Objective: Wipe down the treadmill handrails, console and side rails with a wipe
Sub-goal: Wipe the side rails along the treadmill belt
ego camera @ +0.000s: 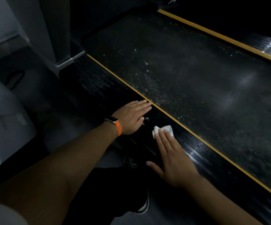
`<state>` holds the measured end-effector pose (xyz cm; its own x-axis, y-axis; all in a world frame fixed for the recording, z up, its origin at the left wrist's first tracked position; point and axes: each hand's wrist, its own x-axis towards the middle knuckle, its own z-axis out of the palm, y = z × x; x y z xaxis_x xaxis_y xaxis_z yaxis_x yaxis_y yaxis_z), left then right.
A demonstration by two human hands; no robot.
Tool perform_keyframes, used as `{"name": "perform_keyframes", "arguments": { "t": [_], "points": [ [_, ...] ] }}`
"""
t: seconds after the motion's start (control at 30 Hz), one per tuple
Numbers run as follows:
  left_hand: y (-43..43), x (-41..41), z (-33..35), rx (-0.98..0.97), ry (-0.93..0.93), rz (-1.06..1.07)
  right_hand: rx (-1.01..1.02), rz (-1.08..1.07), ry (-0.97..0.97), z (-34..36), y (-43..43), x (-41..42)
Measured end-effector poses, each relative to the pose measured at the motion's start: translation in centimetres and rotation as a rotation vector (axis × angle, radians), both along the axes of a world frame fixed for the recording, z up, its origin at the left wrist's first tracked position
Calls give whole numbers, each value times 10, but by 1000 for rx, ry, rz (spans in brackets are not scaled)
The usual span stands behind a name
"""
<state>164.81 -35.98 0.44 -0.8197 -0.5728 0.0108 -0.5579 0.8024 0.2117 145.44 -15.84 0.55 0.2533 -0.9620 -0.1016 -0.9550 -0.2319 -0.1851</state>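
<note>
The left arm reaches forward from the near left, its left hand laid flat on the ribbed side rail, fingers straight and grasping nothing, likely bracing the crouched body. Just right of it, the right hand presses the white wipe onto the rail under straight fingertips, thumb spread, probably so that it slides along beside the yellow stripe.
</note>
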Motion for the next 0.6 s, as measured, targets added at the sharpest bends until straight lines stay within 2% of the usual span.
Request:
{"name": "perform_keyframes", "arguments": {
  "t": [0.1, 0.33, 0.6],
  "points": [
    [-1, 0, -2, -9, -5, 3, -2, 4, 18, -5, 15, -2],
    [-17, 8, 4, 69, -16, -53, -47, 10, 26, -5, -41, 35],
    [-50, 51, -3, 13, -39, 69, -83, 38, 39, -2, 25, 3]
  ]
}}
